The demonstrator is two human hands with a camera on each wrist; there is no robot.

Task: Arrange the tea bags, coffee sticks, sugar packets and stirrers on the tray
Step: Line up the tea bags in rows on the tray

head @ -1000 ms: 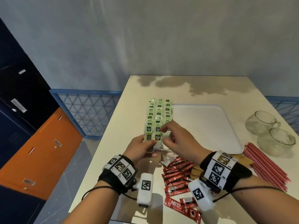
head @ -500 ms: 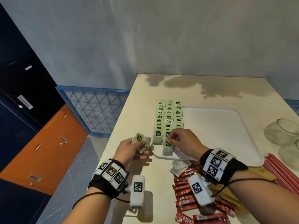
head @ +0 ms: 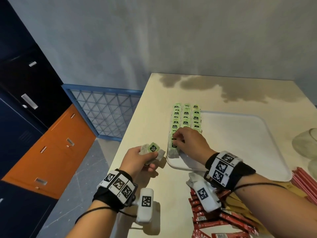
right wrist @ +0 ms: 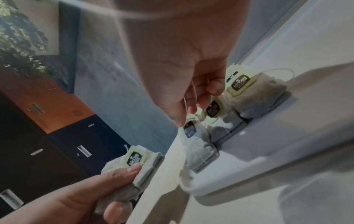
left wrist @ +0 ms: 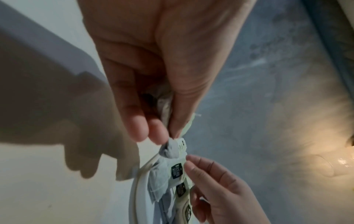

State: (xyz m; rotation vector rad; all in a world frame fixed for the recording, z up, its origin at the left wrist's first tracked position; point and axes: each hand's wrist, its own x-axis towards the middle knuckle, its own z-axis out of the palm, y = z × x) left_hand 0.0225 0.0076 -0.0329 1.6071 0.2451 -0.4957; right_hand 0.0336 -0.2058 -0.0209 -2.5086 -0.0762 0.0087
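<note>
A white tray (head: 240, 138) lies on the cream table. Green-tagged tea bags (head: 186, 117) fill three columns along its left side. My right hand (head: 178, 140) rests on the near end of those columns, and in the right wrist view its thumb and fingers (right wrist: 193, 109) pinch the tag and string of a tea bag (right wrist: 197, 145) lying by the tray's rim. My left hand (head: 147, 157) hovers just left of the tray and grips a small stack of tea bags (head: 151, 149), seen close in the left wrist view (left wrist: 172, 150). Red coffee sticks (head: 214, 220) lie below my right wrist.
Red stirrers (head: 305, 182) lie at the right, with brown packets (head: 289, 187) beside them. Glass cups (head: 307, 143) stand at the right edge. One loose tea bag (head: 193, 177) sits just in front of the tray. The table's left edge (head: 120, 152) drops to the floor.
My left hand drew away to the left with its stack of tea bags. My right hand stayed on the near end of the rows, where one more bag now lies.
</note>
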